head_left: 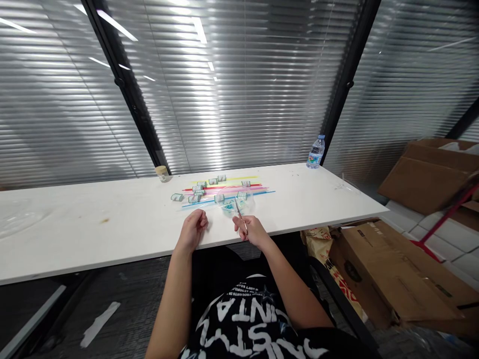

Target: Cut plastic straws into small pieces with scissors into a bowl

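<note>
My right hand [251, 231] is closed around the handles of small scissors [238, 209], whose narrow blades point away from me over the near side of a clear bowl [251, 205]. Small blue-green pieces [229, 206] lie in the bowl. My left hand [193, 228] rests curled in a fist at the table's front edge, left of the bowl; whatever its fingers hold, if anything, is hidden. Behind the bowl lie long thin strips in yellow, red, pink and blue [267, 192]. Several small labelled packets [177, 197] are scattered over and beside the strips.
The white table [123, 224] stands against windows with blinds. A lidded jar [162, 173] is at the back left, a water bottle [316, 152] at the back right. Clear plastic [18, 219] lies at far left. Cardboard boxes [396, 269] fill the floor at right.
</note>
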The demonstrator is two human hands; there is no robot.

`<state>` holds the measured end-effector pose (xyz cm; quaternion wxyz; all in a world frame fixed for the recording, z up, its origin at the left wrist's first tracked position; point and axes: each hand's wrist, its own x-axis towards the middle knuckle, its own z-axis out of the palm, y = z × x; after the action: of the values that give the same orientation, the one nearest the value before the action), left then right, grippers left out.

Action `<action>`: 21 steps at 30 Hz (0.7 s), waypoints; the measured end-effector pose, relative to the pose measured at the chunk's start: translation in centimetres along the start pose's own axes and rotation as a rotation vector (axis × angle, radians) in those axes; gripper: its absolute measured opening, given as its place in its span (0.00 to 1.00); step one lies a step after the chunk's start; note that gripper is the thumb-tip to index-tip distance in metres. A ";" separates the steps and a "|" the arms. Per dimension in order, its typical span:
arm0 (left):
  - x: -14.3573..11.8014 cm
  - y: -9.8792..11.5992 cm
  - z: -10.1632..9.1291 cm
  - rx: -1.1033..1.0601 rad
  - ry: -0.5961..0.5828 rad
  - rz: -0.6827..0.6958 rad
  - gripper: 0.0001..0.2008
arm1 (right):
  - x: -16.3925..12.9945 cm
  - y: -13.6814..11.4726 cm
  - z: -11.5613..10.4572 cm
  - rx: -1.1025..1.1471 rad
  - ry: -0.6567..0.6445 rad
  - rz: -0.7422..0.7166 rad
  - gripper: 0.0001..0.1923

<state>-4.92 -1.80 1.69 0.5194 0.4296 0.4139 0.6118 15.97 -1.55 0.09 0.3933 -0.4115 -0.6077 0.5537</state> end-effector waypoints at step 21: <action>0.1 -0.2 0.1 -0.057 0.005 0.030 0.17 | -0.3 -0.5 0.1 -0.094 0.046 -0.017 0.27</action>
<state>-4.83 -1.63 1.54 0.5213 0.4193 0.3913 0.6319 15.99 -1.86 0.58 0.3923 -0.4371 -0.6273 0.5115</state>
